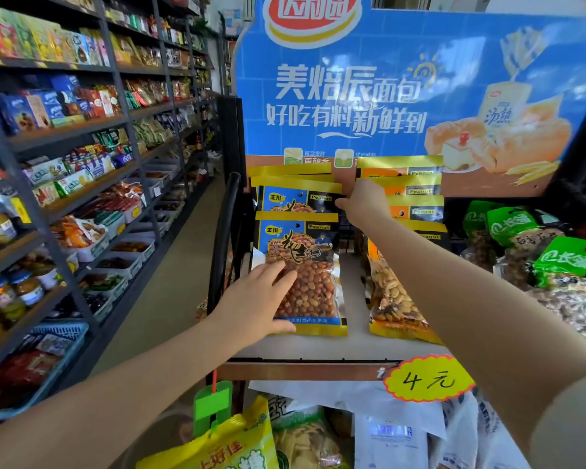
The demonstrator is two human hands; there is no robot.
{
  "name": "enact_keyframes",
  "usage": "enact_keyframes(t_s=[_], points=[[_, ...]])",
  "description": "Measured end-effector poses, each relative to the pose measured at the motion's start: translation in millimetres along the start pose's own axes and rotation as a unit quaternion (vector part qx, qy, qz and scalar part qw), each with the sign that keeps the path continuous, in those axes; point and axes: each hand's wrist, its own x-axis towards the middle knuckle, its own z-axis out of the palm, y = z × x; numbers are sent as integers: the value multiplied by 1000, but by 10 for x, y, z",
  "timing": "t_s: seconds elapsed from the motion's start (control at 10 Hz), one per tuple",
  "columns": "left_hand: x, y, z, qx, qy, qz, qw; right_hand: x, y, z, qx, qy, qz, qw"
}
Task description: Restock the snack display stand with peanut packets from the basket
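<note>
On the display stand's pale shelf (352, 343) stands a row of blue-and-yellow peanut packets, the front one (308, 252) leaning upright. My left hand (254, 306) rests on that front packet's lower left, fingers straight across the peanuts and thumb at its bottom edge. My right hand (362, 201) reaches further back and pinches the right edge of a packet behind it (295, 198). A second row of orange-and-yellow peanut packets (396, 299) stands to the right, partly hidden by my right forearm. The basket is not in view.
A blue bread advert board (403, 89) backs the stand. Green snack bags (569, 258) lie at the right. A yellow price tag (427, 380) hangs on the shelf front, with bagged goods (237, 445) below. Stocked shelves (82, 164) line the aisle at left.
</note>
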Motion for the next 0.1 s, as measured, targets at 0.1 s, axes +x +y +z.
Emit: enact_keyframes(t_s=[0.1], points=[[-44,15,-109,66,8,32,997,-215,-75,-208,-20,14,-76,997]])
